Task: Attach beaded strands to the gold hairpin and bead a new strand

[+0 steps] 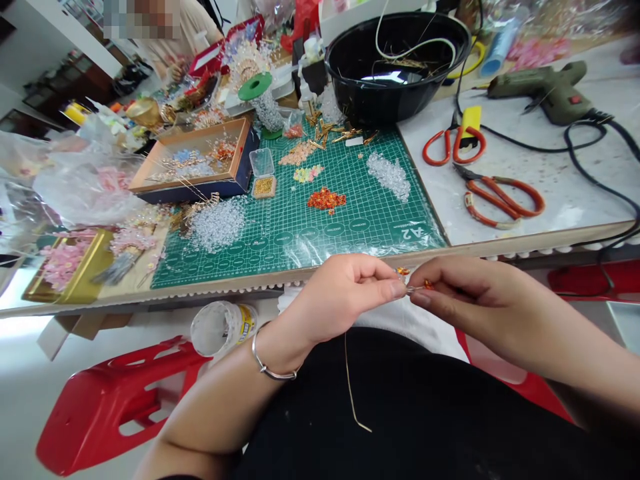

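Observation:
In front of my body, just off the table edge, my left hand [345,293] pinches a thin gold wire [349,380], its bent tail hanging down below the palm. My right hand [465,287] meets it fingertip to fingertip, pinched on the same small wired piece. Tiny orange beads [403,271] show between the fingertips; their exact fastening is too small to make out. Beyond the hands, a pile of orange beads [326,199] lies on the green cutting mat [270,257], near yellow-green pieces [308,174], peach pieces [297,153] and clear beads [389,176].
Red-handled pliers [505,200], red-handled scissors [454,145] and a corded glue gun [547,93] lie at right. A black basin [395,73] stands behind. At left are an open box [195,163] and pale beads [217,223]. A red stool [85,420] sits below; a person [185,33] is across.

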`<state>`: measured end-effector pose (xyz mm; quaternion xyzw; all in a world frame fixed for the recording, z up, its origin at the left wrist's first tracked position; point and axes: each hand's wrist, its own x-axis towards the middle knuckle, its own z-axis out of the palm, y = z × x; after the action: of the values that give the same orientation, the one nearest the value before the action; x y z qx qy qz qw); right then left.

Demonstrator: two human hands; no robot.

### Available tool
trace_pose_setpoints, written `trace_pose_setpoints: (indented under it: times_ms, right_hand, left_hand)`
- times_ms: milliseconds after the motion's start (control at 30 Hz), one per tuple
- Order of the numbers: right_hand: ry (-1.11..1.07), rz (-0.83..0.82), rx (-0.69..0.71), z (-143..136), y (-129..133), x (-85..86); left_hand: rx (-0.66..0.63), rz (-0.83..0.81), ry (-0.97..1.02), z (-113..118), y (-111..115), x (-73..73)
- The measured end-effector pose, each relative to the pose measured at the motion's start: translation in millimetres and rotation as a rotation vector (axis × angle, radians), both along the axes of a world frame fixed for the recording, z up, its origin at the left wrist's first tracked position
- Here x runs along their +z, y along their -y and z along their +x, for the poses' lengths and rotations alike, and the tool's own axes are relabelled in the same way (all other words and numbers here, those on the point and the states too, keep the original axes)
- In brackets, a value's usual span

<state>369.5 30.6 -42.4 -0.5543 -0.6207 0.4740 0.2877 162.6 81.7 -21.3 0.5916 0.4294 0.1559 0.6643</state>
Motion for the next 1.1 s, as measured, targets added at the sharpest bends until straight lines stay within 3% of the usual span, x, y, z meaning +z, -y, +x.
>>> trace_pose_setpoints:
  times_ms: [233,400,633,733,833,933,1100]
  right_hand:
    - [-0.388,-0.282,0.043,4.6,-5.0,-14.8]
    - [-0.556,-0.474,0.035,4.9,0.1,-15.4]
    - [-0.532,-0.563,0.056,0.6,-1.0,-7.3]
    - [-0.489,-0.523,0.090,0.2,-2.4,-12.1]
    - [-0.512,-0.469,0.001,-0.5,-4.0,-18.0]
    - [-0.605,-0.421,-0.110,-2.1,-4.8,-19.1]
    - [-0.745,-0.354,-0.231,-7.1,-2.8,-13.8]
  left_hand:
    - [-0.123,0.267,-0.123,-5.7,3.1,5.9]
    - [-0.304,0.742,-0.203,-9.4,-7.9,10.5]
    - [-0.546,1.262,-0.295,-8.6,-25.8,19.4]
    - [-0.526,1.455,-0.378,-4.7,-24.5,28.2]
    - [-0.419,1.630,-0.383,0.2,-13.4,37.3]
    - [-0.339,1.615,-0.359,2.4,2.1,38.5]
    - [-0.231,1.292,-0.311,-0.3,16.6,18.1]
